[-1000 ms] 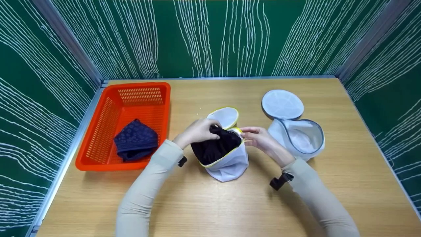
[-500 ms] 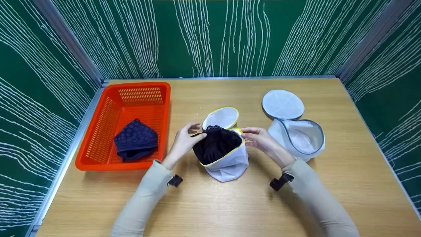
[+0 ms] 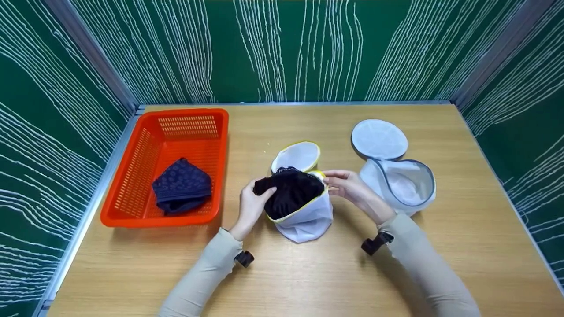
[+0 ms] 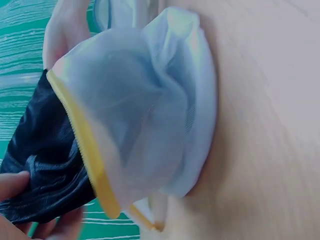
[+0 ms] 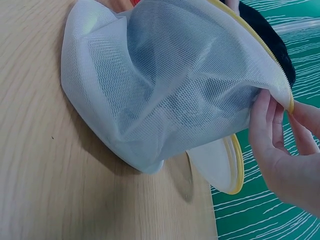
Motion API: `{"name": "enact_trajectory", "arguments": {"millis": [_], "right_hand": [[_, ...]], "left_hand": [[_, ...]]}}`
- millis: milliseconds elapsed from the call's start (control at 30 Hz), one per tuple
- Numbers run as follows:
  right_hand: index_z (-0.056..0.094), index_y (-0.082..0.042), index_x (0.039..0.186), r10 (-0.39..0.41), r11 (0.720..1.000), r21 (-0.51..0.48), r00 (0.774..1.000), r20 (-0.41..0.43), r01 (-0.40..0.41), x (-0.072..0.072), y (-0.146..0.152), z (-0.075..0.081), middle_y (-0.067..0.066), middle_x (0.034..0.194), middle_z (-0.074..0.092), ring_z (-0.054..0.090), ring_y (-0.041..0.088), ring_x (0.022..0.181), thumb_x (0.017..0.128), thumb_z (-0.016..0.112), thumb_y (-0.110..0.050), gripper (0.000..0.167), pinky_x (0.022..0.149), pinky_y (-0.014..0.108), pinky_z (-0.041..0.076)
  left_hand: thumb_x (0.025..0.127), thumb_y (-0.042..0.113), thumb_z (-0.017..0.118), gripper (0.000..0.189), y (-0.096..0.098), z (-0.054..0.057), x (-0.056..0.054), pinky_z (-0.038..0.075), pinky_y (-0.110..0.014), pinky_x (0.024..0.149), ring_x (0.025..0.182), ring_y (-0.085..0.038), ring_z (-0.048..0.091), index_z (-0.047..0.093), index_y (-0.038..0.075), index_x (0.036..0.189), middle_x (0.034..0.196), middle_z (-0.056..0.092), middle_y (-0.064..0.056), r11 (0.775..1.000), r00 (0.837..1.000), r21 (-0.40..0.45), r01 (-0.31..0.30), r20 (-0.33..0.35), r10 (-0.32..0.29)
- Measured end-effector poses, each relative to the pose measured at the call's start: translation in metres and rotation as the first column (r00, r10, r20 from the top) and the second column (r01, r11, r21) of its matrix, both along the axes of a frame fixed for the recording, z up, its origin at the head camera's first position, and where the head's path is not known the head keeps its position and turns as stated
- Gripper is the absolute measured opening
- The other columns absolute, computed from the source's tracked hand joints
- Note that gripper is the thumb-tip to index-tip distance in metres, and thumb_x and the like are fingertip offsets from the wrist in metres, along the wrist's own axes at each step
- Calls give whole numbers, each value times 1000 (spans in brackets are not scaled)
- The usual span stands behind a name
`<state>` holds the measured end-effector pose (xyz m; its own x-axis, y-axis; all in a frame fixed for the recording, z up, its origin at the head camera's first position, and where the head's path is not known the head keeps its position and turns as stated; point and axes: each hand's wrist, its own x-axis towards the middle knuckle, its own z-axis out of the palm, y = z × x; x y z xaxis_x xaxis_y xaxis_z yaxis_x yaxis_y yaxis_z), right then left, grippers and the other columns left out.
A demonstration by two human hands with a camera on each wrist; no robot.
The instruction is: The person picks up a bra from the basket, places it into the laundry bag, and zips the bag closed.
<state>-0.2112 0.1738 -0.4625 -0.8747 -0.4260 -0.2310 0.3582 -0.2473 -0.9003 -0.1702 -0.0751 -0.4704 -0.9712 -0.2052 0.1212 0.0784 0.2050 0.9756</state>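
A white mesh laundry bag (image 3: 308,224) with a yellow zipper edge stands mid-table, its round lid (image 3: 296,156) folded back behind the opening. Black lace-trimmed clothing (image 3: 294,192) fills the mouth and sticks out over the rim on the left. My left hand (image 3: 252,206) pinches the protruding edge of this black garment, thumb on top; in the left wrist view the thumb (image 4: 14,184) presses the dark fabric outside the zipper. On the other side, my right hand (image 3: 351,190) pinches the bag's rim between thumb and fingers, plainly seen in the right wrist view at the zipper (image 5: 274,56).
At left, an orange-red plastic basket (image 3: 222,132) holds a navy patterned garment (image 3: 183,187). A second white mesh bag (image 3: 398,204) with grey trim stands at right, its round lid (image 3: 380,139) open behind it. Green panels (image 3: 282,53) with white streaks enclose the table.
My left hand has let go of the black garment's upper middle, shifted left, and taken its left edge, which is now folded inward. My right hand stays on the rim.
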Motion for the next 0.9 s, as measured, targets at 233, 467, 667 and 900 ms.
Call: {"name": "enact_trajectory", "arguments": {"millis": [233, 467, 667, 900], "right_hand": [[68, -15, 86, -10, 1000, -14, 1000, 10, 10, -1, 1, 0, 0, 83, 65, 60, 11, 73, 88, 45, 4, 30, 67, 26, 50], [67, -15, 87, -9, 1000, -12, 1000, -9, 9, -1, 2, 0, 0, 86, 64, 59, 11, 75, 87, 46, 4, 28, 69, 27, 50], [67, -15, 86, -19, 1000, -2, 1000, -12, 19, -1, 4, 0, 0, 85, 64, 59, 11, 75, 87, 45, 4, 30, 68, 27, 50], [67, -14, 84, -60, 998, 21, 998, -12, 60, 0, 6, 2, 0, 85, 64, 60, 12, 77, 86, 46, 5, 28, 71, 28, 50]], "left_hand": [[69, 3, 72, 17, 2, 2, -5, 47, -28, 72, 75, -21, 59, 66, -6, 82, 79, 65, -15, 999, 997, -39, -8, -71, 6], [70, -2, 70, 10, -1, 12, -13, 49, -29, 73, 75, -24, 62, 67, -5, 78, 77, 65, -15, 981, 961, -168, 96, -240, -135], [70, -6, 67, 8, -5, 21, -15, 48, -29, 75, 77, -24, 61, 66, -4, 77, 79, 65, -13, 930, 913, -318, 182, -295, -280], [70, -12, 62, 15, -14, 26, -15, 48, -29, 77, 80, -23, 61, 66, -3, 80, 81, 65, -12, 888, 890, -394, 236, -278, -360]]}}
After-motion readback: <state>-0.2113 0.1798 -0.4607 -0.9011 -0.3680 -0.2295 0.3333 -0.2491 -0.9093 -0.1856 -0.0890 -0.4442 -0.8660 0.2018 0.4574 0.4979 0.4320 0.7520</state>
